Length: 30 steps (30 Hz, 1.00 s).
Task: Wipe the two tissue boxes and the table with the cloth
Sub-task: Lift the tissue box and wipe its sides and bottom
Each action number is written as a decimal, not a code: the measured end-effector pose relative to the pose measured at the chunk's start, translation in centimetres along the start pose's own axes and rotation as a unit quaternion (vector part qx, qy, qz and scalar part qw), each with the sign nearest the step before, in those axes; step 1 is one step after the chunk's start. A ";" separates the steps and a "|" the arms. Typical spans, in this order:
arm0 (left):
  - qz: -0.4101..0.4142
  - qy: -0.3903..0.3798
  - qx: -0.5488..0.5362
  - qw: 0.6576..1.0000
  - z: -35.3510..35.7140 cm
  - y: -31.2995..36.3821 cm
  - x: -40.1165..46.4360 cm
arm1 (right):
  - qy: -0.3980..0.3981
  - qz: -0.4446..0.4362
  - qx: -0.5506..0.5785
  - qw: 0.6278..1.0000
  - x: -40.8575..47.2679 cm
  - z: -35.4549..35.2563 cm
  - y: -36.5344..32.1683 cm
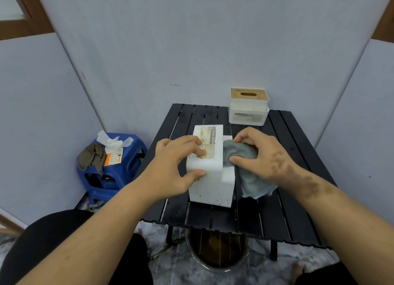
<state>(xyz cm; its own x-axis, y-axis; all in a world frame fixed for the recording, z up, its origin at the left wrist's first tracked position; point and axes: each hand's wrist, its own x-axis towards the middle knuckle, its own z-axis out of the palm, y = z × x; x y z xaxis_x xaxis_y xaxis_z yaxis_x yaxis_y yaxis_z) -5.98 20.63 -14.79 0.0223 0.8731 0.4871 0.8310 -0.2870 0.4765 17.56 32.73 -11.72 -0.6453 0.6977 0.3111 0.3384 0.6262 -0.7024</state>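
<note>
A white tissue box point(211, 186) with a worn label lies on its side in the middle of the black slatted table point(283, 216). My left hand point(177, 163) grips its left upper edge, fingers over the label and thumb on the near face. My right hand point(260, 154) clutches a grey cloth point(251, 178) against the box's right side; the cloth hangs down onto the table. The second tissue box point(248, 109), white with a wooden slotted lid, stands upright at the table's far right corner.
A blue plastic stool point(119, 169) left of the table carries a brown rag, crumpled tissues and an orange packet. A round basin point(217, 252) of dark liquid sits on the floor under the table's near edge. Grey walls close in behind and beside the table.
</note>
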 end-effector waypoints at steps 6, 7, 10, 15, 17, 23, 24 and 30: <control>0.012 0.004 -0.016 1.000 0.2 -0.1 0.1 | -0.064 0.030 0.048 0.996 -0.4 -0.6 0.8; 0.011 0.004 -0.020 1.000 0.3 -0.1 0.2 | -0.066 0.034 0.049 0.996 0.0 -1.1 0.9; 0.010 0.006 -0.017 1.000 0.4 -0.1 0.4 | -0.039 0.027 0.012 0.999 0.6 -1.2 0.6; 0.005 0.019 -0.037 0.999 0.8 -0.2 0.3 | -0.092 -0.021 0.056 0.994 -2.0 0.2 -0.1; 0.004 0.020 -0.053 0.998 1.0 -0.1 0.3 | -0.124 -0.008 0.115 0.985 -1.9 -0.2 0.3; 0.000 0.009 -0.067 0.998 0.9 -0.1 0.6 | -0.066 0.039 0.230 0.970 -0.9 -1.4 0.9; 0.001 0.012 -0.066 0.998 1.0 -0.1 0.5 | -0.054 0.059 0.248 0.965 -1.0 -1.2 0.9; 0.010 0.028 -0.051 0.998 1.7 0.3 0.2 | -0.001 0.064 0.209 0.976 -1.9 1.5 -0.4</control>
<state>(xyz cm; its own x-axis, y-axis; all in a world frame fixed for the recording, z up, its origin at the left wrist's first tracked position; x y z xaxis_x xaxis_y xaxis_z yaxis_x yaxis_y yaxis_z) -4.75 21.43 -15.79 0.0055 0.8440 0.5363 0.7696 -0.3460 0.5366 17.57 30.63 -12.96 -0.6169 0.7606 0.2021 0.1078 0.3360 -0.9357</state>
